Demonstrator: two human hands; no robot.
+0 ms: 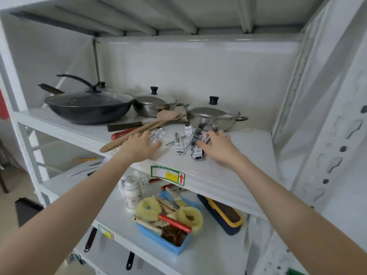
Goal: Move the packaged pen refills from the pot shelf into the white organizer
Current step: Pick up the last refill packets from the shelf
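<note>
Both of our hands are out over the pot shelf (248, 147), one on each side of the packaged pen refills (186, 142), which lie scattered flat in a loose heap near the front edge, just before the steel pot (213, 120). We judge the hands are set this way to rake the packets together, since they are thin, flat and too many to lift one at a time. Our left hand (139, 147) lies palm down with its fingers (147, 134) straight and slightly spread, tips touching the packets at the left of the heap, right beside the wooden spatulas (143, 129). Our right hand (216, 146) has its fingers (215, 133) loosely bent and spread over the right end of the heap; whether any packet is pinched we cannot tell. None of the refills has left the shelf, and the white organizer is not in view, so the move is at its gathering step
</note>
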